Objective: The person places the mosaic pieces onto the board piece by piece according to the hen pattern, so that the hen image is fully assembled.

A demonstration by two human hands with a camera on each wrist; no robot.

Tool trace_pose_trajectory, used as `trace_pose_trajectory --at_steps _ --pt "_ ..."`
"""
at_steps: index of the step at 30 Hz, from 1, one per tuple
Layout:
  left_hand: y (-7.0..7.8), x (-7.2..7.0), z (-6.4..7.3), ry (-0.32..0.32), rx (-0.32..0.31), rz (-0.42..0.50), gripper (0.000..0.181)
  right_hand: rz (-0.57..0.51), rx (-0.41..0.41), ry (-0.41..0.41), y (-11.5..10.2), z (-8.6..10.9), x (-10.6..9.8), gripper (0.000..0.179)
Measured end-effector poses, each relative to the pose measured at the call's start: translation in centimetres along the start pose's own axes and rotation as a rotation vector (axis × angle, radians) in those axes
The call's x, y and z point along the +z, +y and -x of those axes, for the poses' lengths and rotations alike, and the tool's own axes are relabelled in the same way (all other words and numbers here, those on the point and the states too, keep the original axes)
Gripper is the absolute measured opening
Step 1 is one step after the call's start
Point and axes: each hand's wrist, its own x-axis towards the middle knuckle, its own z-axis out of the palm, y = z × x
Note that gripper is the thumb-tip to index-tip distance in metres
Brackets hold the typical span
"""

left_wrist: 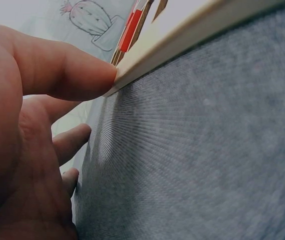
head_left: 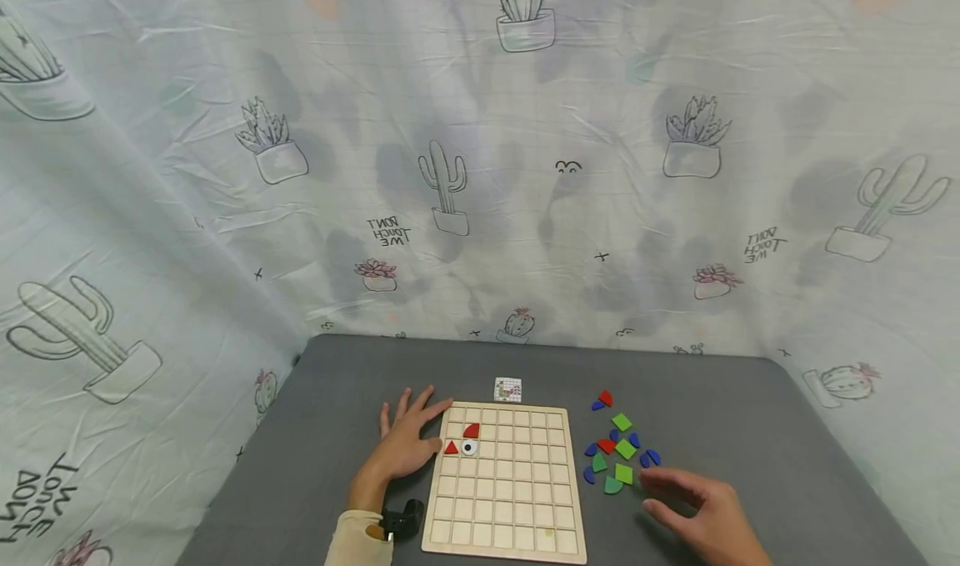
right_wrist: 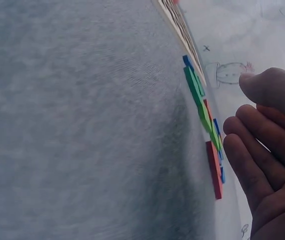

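A wooden grid board (head_left: 517,493) lies flat on the grey table. My left hand (head_left: 407,441) rests at its upper left edge, fingers spread, thumb touching the board's side; the left wrist view shows that thumb (left_wrist: 67,72) against the rim. In the board's upper left cells are a red quarter-round piece (head_left: 472,430), a red triangle (head_left: 451,448) and a white eye piece (head_left: 469,447). My right hand (head_left: 701,512) hovers over the table beside the loose pieces, fingers loosely bent, holding nothing visible. In the right wrist view a red piece (right_wrist: 214,170) lies near it; the head view hides this piece.
Right of the board lie several loose pieces: green squares (head_left: 624,473), green quarter-rounds (head_left: 612,485), blue pieces (head_left: 653,457) and red ones (head_left: 606,398). A small printed pattern card (head_left: 507,389) lies behind the board. A cactus-print curtain (head_left: 525,216) surrounds the table (head_left: 345,399).
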Motion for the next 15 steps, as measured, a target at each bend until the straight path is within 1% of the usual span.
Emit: trace_pose_trajectory --at_steps 2,5,10,13,15 --pt "-0.06 0.03 0.04 0.006 0.006 0.003 0.064 0.027 0.015 0.005 0.21 0.19 -0.04 0.033" --pt "-0.16 0.13 0.05 0.003 -0.004 -0.004 0.064 0.041 0.044 -0.010 0.43 0.36 0.00 0.034" --pt "-0.06 0.14 0.06 0.003 -0.003 -0.005 0.064 0.045 0.147 -0.080 0.68 0.27 0.03 0.039" --pt "0.04 0.10 0.07 0.006 0.004 0.001 0.064 0.055 0.198 -0.065 0.66 0.03 0.12 0.040" --pt "0.04 0.08 0.08 0.005 0.003 0.001 0.065 0.062 0.198 -0.035 0.63 -0.24 0.25 0.041"
